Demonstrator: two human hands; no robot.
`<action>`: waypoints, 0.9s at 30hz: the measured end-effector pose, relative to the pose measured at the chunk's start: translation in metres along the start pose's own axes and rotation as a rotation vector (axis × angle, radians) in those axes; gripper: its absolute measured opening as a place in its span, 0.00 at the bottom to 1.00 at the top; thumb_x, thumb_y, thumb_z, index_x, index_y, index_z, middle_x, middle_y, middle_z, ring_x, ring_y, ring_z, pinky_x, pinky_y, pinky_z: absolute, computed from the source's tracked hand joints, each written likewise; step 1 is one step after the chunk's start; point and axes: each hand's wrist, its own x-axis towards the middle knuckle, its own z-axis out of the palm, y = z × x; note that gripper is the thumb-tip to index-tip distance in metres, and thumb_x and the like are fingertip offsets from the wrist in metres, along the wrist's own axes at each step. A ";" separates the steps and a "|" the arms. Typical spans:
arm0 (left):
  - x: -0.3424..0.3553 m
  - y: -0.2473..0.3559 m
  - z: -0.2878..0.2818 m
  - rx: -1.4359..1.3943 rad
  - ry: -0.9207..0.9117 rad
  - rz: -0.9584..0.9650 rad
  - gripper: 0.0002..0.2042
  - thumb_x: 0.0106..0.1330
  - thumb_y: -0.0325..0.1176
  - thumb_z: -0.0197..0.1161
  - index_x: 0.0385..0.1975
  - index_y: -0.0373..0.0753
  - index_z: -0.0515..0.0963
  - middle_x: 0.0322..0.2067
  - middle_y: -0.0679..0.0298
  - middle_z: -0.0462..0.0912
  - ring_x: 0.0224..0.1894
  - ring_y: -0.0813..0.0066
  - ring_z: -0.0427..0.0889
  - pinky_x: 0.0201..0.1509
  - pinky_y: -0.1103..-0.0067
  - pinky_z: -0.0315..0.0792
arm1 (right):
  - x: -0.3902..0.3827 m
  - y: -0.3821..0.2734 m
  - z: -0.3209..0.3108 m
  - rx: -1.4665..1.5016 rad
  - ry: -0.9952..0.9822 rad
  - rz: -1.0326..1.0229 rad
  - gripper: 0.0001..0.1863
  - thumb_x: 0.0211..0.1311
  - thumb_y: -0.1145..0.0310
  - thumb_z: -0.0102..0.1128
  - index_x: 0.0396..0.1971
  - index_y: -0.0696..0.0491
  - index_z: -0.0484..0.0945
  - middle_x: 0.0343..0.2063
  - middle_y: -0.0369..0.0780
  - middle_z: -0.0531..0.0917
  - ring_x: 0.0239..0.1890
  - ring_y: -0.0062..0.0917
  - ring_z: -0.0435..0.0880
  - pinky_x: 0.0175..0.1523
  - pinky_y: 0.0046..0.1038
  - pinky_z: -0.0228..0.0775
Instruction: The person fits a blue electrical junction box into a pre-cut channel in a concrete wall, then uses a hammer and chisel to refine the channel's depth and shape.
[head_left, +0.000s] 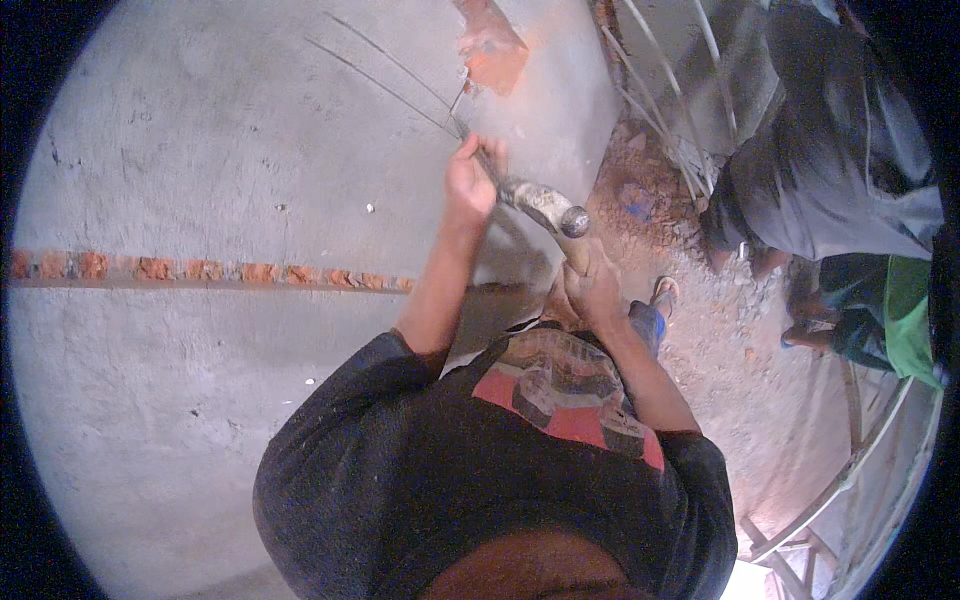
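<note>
Before a grey wall (200,150), a hammer (538,203), probably head-heavy and best held low, sits at one o'clock in the closed right hand (597,288). At twelve, the left hand (472,185) grips a slim, likely rigid rod (487,165).

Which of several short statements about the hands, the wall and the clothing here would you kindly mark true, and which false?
1. The right hand grips a hammer. True.
2. The left hand is empty. False: it holds a slim dark rod.
3. A strip of exposed brick crosses the grey wall. True.
4. The person's shirt is plain white. False: it is dark with a printed front.
5. A green garment shows at the picture's right. True.
</note>
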 end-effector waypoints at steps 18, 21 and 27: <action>-0.018 0.018 -0.003 0.041 -0.055 -0.168 0.09 0.69 0.35 0.45 0.30 0.38 0.66 0.24 0.62 0.70 0.20 0.75 0.70 0.25 0.79 0.72 | -0.002 -0.030 -0.016 0.032 0.086 -0.140 0.14 0.50 0.68 0.57 0.38 0.56 0.74 0.30 0.51 0.78 0.34 0.48 0.78 0.38 0.42 0.69; -0.025 0.025 -0.009 0.125 -0.146 -0.218 0.10 0.70 0.37 0.44 0.30 0.39 0.66 0.23 0.63 0.71 0.17 0.77 0.68 0.21 0.81 0.69 | -0.009 -0.028 -0.022 0.022 0.070 -0.002 0.13 0.50 0.68 0.59 0.36 0.57 0.74 0.27 0.52 0.78 0.32 0.48 0.78 0.35 0.42 0.68; -0.025 0.025 0.012 0.770 0.054 -0.231 0.10 0.68 0.38 0.46 0.28 0.40 0.65 0.18 0.64 0.71 0.12 0.78 0.65 0.15 0.80 0.64 | -0.011 -0.033 -0.038 0.045 0.168 0.115 0.13 0.51 0.66 0.61 0.32 0.58 0.73 0.22 0.50 0.78 0.27 0.42 0.79 0.32 0.37 0.68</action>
